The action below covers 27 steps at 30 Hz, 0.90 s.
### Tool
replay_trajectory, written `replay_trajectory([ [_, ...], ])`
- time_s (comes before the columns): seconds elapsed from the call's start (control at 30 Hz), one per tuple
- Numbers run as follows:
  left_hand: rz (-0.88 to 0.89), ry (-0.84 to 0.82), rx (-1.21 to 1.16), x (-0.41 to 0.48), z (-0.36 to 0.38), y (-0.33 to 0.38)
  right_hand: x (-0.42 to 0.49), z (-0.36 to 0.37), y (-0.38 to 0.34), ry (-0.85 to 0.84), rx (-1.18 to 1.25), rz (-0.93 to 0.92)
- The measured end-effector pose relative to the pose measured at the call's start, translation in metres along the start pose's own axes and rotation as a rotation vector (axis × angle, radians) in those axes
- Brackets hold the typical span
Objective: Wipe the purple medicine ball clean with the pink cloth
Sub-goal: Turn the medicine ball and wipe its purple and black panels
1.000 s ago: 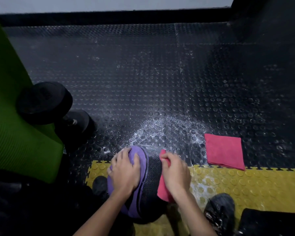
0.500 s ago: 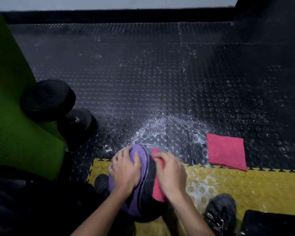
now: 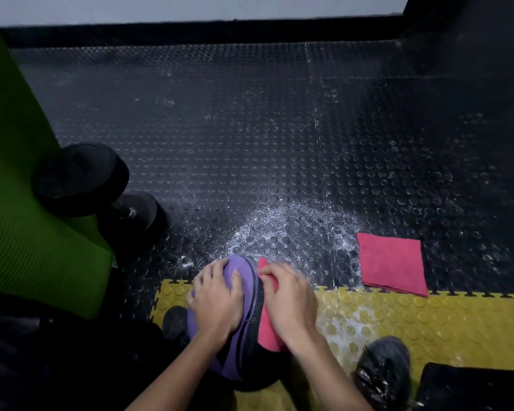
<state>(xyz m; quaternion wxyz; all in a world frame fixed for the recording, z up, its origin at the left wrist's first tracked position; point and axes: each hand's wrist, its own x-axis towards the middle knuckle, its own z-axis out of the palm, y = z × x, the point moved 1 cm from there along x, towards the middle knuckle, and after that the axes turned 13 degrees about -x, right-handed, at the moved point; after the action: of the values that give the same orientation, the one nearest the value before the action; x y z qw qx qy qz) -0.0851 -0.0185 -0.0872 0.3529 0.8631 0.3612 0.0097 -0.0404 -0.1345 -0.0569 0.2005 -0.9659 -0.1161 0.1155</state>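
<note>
The purple and black medicine ball (image 3: 240, 277) sits low in the middle of the view, at the seam between black and yellow floor. My left hand (image 3: 217, 301) lies spread over its purple left side, fingers fairly straight. My right hand (image 3: 291, 301) presses a pink cloth (image 3: 267, 330) flat against the ball's black right side, with the fingers lying over the cloth. Most of that cloth is hidden under the hand.
A second pink cloth (image 3: 393, 264) lies folded on the floor to the right. White powder (image 3: 294, 229) is scattered beyond the ball. A black dumbbell (image 3: 80, 179) rests on a green mat (image 3: 15, 218) at left. My shoes (image 3: 383, 372) stand on the yellow tiles (image 3: 427, 318).
My right hand has slid the pink cloth leftward and up over the ball's black side. My left hand has stayed on the purple side.
</note>
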Motion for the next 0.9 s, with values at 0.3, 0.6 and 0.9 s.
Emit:
replay_trajectory([
  [0.3,0.038,-0.043,0.029,0.003,0.005,0.007,0.018,0.006,0.045,-0.088,0.153,0.340],
  [0.6,0.065,-0.012,0.033,0.002,0.003,-0.003,0.015,0.007,0.025,-0.049,0.106,0.142],
  [0.9,0.090,0.015,0.079,0.000,0.006,0.002,-0.003,-0.001,-0.008,-0.022,0.009,-0.068],
])
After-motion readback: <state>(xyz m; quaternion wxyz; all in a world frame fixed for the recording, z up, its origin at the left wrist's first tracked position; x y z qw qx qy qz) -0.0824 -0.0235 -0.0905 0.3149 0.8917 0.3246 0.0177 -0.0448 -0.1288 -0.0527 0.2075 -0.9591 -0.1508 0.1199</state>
